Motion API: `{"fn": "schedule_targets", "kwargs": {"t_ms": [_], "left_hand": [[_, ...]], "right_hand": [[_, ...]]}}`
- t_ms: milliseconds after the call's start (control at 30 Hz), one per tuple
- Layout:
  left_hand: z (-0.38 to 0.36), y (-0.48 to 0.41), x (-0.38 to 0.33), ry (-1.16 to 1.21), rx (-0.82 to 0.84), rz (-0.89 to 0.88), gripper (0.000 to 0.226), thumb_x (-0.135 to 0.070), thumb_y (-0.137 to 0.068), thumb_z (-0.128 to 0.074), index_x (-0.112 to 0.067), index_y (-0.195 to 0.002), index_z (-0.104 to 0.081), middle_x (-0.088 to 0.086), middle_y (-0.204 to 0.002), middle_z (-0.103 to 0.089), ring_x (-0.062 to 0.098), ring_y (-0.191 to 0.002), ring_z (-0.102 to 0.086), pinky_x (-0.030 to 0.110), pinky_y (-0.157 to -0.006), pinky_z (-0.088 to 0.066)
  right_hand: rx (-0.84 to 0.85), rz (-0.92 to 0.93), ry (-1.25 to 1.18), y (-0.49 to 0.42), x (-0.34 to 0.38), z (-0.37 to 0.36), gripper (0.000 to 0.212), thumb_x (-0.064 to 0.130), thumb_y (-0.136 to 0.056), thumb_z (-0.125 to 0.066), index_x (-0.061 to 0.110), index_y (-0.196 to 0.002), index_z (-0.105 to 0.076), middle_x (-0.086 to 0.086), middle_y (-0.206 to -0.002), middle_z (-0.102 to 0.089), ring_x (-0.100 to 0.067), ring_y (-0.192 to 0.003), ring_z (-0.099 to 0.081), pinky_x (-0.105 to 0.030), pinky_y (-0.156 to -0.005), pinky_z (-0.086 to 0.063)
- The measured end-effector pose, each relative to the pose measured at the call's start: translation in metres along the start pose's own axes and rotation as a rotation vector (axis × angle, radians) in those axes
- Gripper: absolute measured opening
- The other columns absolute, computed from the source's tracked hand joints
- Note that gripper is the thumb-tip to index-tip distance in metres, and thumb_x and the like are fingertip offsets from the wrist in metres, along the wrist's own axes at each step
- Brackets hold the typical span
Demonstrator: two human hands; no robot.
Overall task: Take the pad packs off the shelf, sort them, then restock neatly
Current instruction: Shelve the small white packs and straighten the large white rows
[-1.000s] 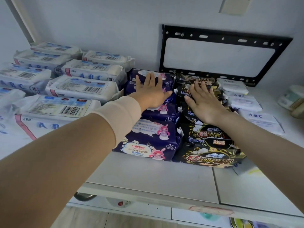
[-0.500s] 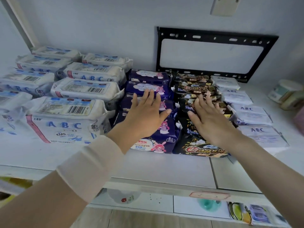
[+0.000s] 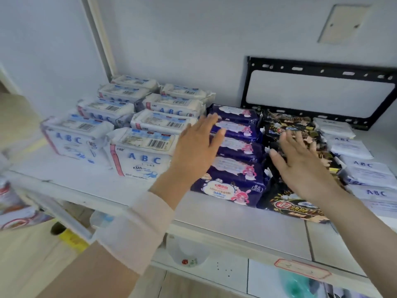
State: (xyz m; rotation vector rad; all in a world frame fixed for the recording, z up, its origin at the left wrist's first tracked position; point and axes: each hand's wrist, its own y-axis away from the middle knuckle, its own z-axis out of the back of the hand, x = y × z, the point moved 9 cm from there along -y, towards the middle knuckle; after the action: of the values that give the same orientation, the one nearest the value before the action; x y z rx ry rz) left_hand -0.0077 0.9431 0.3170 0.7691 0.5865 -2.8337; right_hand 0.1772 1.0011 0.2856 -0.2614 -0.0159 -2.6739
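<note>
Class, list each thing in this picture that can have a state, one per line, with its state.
Purple packs, closed, lined up front to back.
Black packs, closed, in one row.
White packs, closed, in rows on the left.
Thin white packs, overlapping in a row, far right.
Shelf, stocked.
Left hand, open, fingers straight, over the purple packs' left edge; contact unclear.
Right hand, open, fingers spread over the black packs.

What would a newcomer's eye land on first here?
Two bare hands, fingers spread, reach over the white shelf: the left hand by a row of dark purple pad packs with pink cartoon figures, the right hand over black-and-gold pad packs beside them. Rows of white, blue-lettered ABC packs fill the shelf's left side.
</note>
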Motion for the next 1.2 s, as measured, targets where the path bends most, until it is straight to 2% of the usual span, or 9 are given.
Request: {"fn": "schedule_targets", "kwargs": {"t_ms": [167,333,433,567,633,733,900,1000,1200], "left_hand": [[0.069,0.028,0.094,0.215,-0.246,0.289,0.042,-0.034,-0.098,-0.037,-0.019,-0.138,-0.042,0.001,-0.147,-0.037,0.016,-0.135,-0.034,0.027,-0.109,-0.025],[0.126,0.032,0.184,0.175,-0.382,0.394,0.041,-0.030,-0.100,-0.036,-0.013,-0.136,-0.044,0.008,-0.144,-0.041,0.021,-0.137,-0.032,0.031,-0.110,-0.024],[0.150,0.027,0.236,0.168,-0.402,0.431,0.044,-0.029,-0.100,-0.035,-0.009,-0.139,-0.038,0.010,-0.150,-0.032,0.020,-0.141,-0.021,0.027,-0.110,-0.017],[0.170,0.018,0.301,0.139,-0.350,0.488,0.053,-0.038,-0.099,-0.034,-0.014,-0.145,-0.028,0.011,-0.155,-0.014,0.021,-0.144,-0.010,0.037,-0.117,-0.010],[0.176,0.013,0.309,0.101,-0.334,0.432,0.054,-0.039,-0.098,-0.035,-0.014,-0.145,-0.027,0.012,-0.156,-0.012,0.024,-0.144,-0.007,0.039,-0.117,-0.008],[0.168,0.003,0.264,0.033,-0.244,0.125,0.059,-0.046,-0.094,-0.041,-0.015,-0.144,-0.031,0.008,-0.156,-0.014,0.022,-0.145,-0.002,0.038,-0.117,-0.002],[0.103,0.008,0.195,-0.171,0.330,-0.321,0.093,-0.072,-0.068,-0.044,-0.027,-0.146,-0.022,-0.005,-0.157,-0.008,0.011,-0.144,0.003,0.029,-0.114,0.005],[0.092,0.009,0.199,-0.304,0.382,-0.384,0.091,-0.067,-0.071,-0.057,-0.029,-0.146,-0.021,-0.010,-0.155,-0.014,0.008,-0.142,-0.009,0.023,-0.111,0.000],[0.089,0.001,0.200,-0.312,0.387,-0.406,0.076,-0.054,-0.081,-0.057,-0.033,-0.145,-0.023,-0.016,-0.151,-0.023,0.006,-0.137,-0.021,0.021,-0.108,-0.008]], "right_hand": [[0.024,0.130,0.037,-0.016,0.082,-0.019,0.062,0.045,-0.098,-0.016,0.010,-0.149,-0.009,-0.007,-0.158,0.000,-0.020,-0.144,0.009,-0.040,-0.115,0.006],[0.035,0.189,0.031,-0.038,0.166,-0.036,0.062,0.044,-0.099,-0.014,0.008,-0.149,-0.008,-0.009,-0.158,-0.001,-0.023,-0.145,0.006,-0.042,-0.116,0.003],[0.049,0.191,-0.017,-0.056,0.213,-0.044,0.063,0.046,-0.099,-0.015,0.008,-0.149,-0.007,-0.009,-0.158,0.003,-0.022,-0.144,0.011,-0.040,-0.116,0.007],[0.059,0.134,-0.023,-0.084,0.253,-0.057,0.067,0.050,-0.097,-0.015,0.009,-0.149,-0.004,-0.007,-0.158,0.006,-0.019,-0.144,0.015,-0.039,-0.115,0.010],[0.071,0.104,-0.028,-0.086,0.259,-0.065,0.068,0.052,-0.096,-0.015,0.013,-0.150,-0.001,-0.004,-0.157,0.009,-0.017,-0.143,0.017,-0.037,-0.113,0.013],[0.079,0.076,0.008,-0.083,0.260,-0.073,0.064,0.050,-0.097,-0.016,0.018,-0.150,-0.001,-0.003,-0.157,0.009,-0.016,-0.144,0.014,-0.033,-0.113,0.012],[0.057,0.034,-0.062,-0.095,0.245,-0.053,0.054,0.040,-0.100,-0.019,0.018,-0.149,-0.011,-0.001,-0.158,0.000,-0.016,-0.145,0.007,-0.033,-0.114,0.007],[0.119,0.039,-0.087,-0.102,0.229,-0.050,0.051,0.040,-0.100,-0.022,0.024,-0.148,-0.017,0.001,-0.157,-0.002,-0.014,-0.144,0.007,-0.036,-0.115,0.006],[0.137,0.079,-0.174,-0.108,0.223,-0.060,0.047,0.040,-0.099,-0.025,0.030,-0.144,-0.026,0.005,-0.156,-0.011,-0.008,-0.144,0.001,-0.034,-0.116,0.005]]}}
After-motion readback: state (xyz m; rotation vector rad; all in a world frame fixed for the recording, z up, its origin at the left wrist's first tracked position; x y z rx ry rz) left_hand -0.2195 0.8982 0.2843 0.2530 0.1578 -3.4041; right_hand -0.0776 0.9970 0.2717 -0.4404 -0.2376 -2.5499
